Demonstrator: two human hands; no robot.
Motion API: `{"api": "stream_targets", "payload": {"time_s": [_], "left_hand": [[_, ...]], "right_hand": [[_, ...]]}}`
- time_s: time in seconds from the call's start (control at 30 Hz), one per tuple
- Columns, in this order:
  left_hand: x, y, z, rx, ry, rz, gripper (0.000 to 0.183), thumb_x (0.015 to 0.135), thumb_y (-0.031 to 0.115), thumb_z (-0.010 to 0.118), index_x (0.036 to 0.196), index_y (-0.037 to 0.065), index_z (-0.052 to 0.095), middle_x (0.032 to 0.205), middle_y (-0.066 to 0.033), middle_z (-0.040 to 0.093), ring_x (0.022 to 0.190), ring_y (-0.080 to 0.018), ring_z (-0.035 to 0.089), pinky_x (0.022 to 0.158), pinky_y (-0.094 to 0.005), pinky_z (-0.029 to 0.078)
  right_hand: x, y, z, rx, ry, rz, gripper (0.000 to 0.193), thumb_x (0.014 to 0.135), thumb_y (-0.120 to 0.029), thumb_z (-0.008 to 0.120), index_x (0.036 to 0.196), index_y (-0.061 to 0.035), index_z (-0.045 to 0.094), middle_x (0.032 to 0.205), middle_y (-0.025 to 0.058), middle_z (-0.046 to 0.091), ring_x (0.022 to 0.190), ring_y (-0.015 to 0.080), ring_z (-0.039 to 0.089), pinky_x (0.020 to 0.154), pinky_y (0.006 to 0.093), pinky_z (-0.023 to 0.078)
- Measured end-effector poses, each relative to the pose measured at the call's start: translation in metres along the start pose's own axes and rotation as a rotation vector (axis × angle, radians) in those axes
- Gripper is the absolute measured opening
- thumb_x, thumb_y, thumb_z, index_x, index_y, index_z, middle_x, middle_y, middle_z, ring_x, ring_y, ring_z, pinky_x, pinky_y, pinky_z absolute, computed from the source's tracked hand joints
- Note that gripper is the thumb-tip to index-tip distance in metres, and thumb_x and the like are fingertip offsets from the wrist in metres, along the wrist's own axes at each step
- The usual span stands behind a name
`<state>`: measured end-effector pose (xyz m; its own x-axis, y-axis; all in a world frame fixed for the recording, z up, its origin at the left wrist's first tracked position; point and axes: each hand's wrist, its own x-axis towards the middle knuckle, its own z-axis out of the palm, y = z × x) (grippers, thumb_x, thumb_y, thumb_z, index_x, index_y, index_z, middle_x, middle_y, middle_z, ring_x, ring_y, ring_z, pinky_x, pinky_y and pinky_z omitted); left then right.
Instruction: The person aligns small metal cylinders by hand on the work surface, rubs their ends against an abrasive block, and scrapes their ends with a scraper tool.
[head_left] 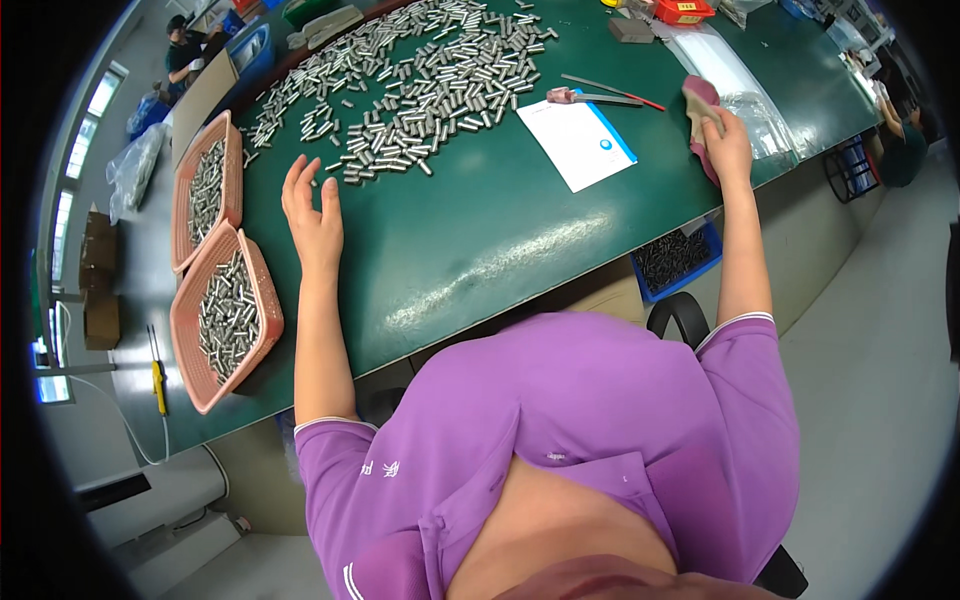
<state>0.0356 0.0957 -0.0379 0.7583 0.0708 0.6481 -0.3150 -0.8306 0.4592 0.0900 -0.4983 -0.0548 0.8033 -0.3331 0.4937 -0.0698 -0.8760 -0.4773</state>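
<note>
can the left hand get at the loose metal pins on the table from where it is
Yes, it seems so: the left hand looks open, close to the near edge of the loose metal pins, with nothing visible standing between.

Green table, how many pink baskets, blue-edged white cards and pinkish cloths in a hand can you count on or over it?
Pink baskets: 2
Blue-edged white card: 1
Pinkish cloth in the right hand: 1
Total: 4

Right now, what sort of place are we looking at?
Probably a small-parts factory workshop. Short metal pins lie in heaps across a long green worktable, and two pink baskets at its left side hold more metal pieces.
</note>
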Motion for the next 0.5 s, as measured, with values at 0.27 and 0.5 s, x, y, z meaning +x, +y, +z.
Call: {"api": "stream_targets", "payload": {"time_s": [0.27,0.5], "left_hand": [[-0.011,-0.009,-0.005,-0.019,0.096,-0.009,0.03,0.097,0.02,0.057,0.124,0.008,0.06,0.138,-0.0117,0.052,0.13,-0.0294,0.046,0.11,-0.0393,0.034],[-0.016,-0.021,-0.004,-0.042,0.097,0.031,0.029,0.094,0.015,0.061,0.121,0.006,0.06,0.135,-0.0137,0.053,0.126,-0.0312,0.049,0.106,-0.0406,0.038]], "right_hand": [[-0.15,-0.272,-0.01,0.612,-0.348,-0.928,0.041,0.084,-0.016,0.065,0.125,-0.0221,0.063,0.128,0.0099,0.058,0.105,0.0301,0.061,0.087,0.04,0.053],[-0.197,-0.307,0.046,0.305,-0.66,-1.033,0.035,0.088,-0.018,0.056,0.123,-0.0234,0.062,0.131,0.005,0.057,0.093,0.0284,0.062,0.079,0.0385,0.056]]}}
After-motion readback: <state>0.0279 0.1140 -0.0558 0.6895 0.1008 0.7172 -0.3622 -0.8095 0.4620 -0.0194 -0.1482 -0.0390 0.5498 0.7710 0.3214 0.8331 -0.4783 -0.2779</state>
